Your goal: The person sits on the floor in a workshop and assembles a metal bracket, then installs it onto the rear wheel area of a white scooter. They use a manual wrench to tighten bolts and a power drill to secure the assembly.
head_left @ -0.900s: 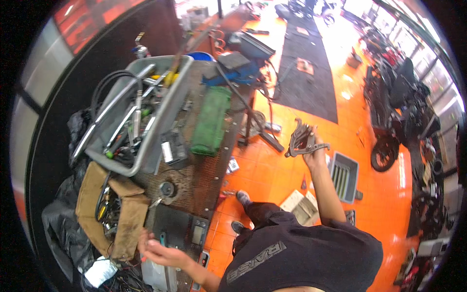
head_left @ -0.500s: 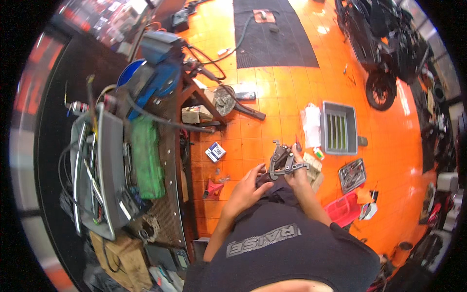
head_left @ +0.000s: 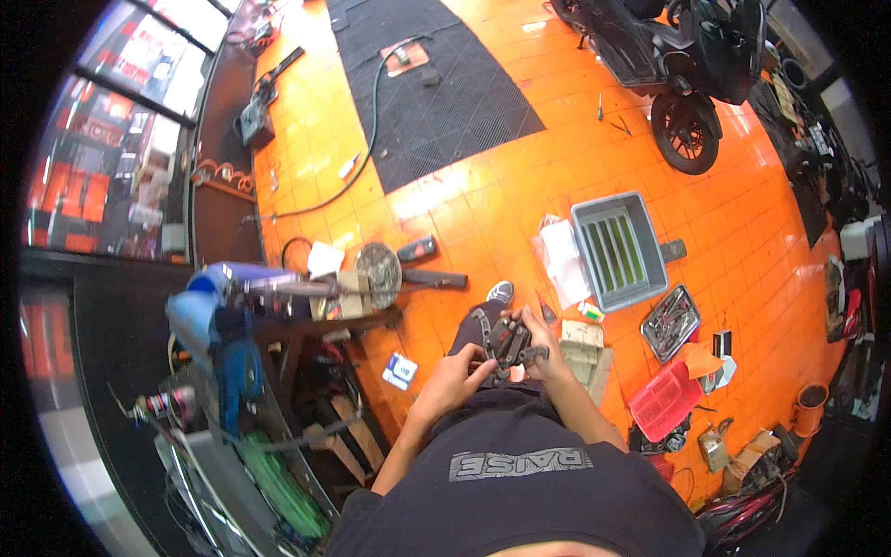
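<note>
dark grey metal tool with hooked arms (head_left: 509,343): between both hands, in front of the torso. right hand (head_left: 550,360): closed around the tool's right side. left hand (head_left: 452,381): fingers bent, tips at its lower left; pinch or mere contact, cannot tell. grey rectangular plastic tray (head_left: 656,243): on orange tiled floor (head_left: 483,223).
</note>
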### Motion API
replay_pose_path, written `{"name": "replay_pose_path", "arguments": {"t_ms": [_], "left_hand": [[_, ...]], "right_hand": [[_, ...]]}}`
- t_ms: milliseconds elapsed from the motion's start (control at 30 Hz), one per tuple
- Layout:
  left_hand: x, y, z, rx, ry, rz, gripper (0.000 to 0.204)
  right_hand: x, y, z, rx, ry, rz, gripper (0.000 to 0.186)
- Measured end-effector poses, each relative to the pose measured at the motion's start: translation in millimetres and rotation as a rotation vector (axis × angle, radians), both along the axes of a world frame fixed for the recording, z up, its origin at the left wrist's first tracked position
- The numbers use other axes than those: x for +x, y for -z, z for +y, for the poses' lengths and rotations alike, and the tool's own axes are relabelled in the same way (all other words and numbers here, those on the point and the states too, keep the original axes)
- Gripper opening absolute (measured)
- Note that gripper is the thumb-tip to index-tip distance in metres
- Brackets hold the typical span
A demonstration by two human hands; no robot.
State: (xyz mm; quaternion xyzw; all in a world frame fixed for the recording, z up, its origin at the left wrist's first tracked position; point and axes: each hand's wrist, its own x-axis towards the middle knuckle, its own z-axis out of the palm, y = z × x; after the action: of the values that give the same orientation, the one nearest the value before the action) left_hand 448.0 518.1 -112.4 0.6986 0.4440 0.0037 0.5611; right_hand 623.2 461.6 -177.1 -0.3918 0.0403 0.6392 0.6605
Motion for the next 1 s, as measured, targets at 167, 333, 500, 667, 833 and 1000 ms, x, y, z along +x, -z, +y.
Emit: {"name": "replay_pose_path", "arguments": {"t_ms": [167,333,500,667,833,1000], "left_hand": [[99.5,9.1,118.8,-0.150,0.144,-0.052,0.040],[222.0,10.2,216.0,-0.114,0.246,-0.198,0.043],[328.7,54.2,298.4,-0.072,0.389,-0.226,0.047],[410.5,104.3,405.8,-0.419,0.286,-0.343,0.033],[482.2,78.1,543.1,-0.582,-0.023,-0.433,0.018],[544.0,0.5,689.8,-0.285,-0.063,-0.451,0.023]], "right_hand": [[85.1,8.5,80.5,-0.100,0.144,-0.052,0.028],[193.6,-1.3,149.4,-0.028,0.376,-0.007,0.026],[275.6,2.3,214.8,-0.056,0.526,-0.117,0.023],[352.6,35.5,303.0,-0.023,0.474,0.056,0.030],[435.1,56.7,448.8,0.067,0.279,0.233,0.032],[525.2,-25.9,612.6,0.192,0.061,0.298,0.031]]}}
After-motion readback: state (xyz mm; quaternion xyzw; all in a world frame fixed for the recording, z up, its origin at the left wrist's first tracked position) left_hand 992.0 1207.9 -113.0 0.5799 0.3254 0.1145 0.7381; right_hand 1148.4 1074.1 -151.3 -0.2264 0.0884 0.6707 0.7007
